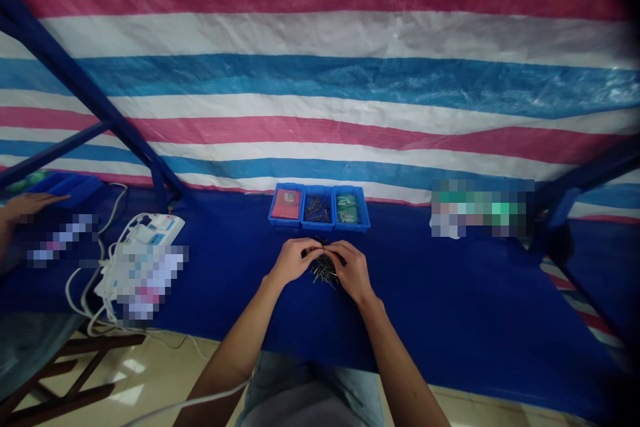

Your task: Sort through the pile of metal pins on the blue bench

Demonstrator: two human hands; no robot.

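A: How do things stand on the flat, dark-blue table [460,307]?

B: Midway through one piece, I'd judge. The bare left hand [294,260] and the bare right hand [355,272] meet at their fingertips, both apparently pinching the same small, dark, slender piece [324,248] (too tiny to make out its shape).

A: So neither is free?

B: Neither looks it; thumbs and forefingers are drawn together over that piece.

A: What is left?

B: A loose heap of thin, dark, metallic-looking rods [325,273] lies on the table, just under the fingertips and toward the near edge. I'd guess many are yet to be handled, though I can't tell finished rods from unfinished.

A: And what is done?

B: Hard to say. Beyond the hands, in a row, the rectangular blue plastic left bin [284,222] holds something flat and pinkish-red [286,211], the matching middle bin [317,226] dark, slender pieces [317,208], and the matching right bin [353,226] a green-and-silvery mix [347,209]. Whether any of that is completed work or supply, this view doesn't show.
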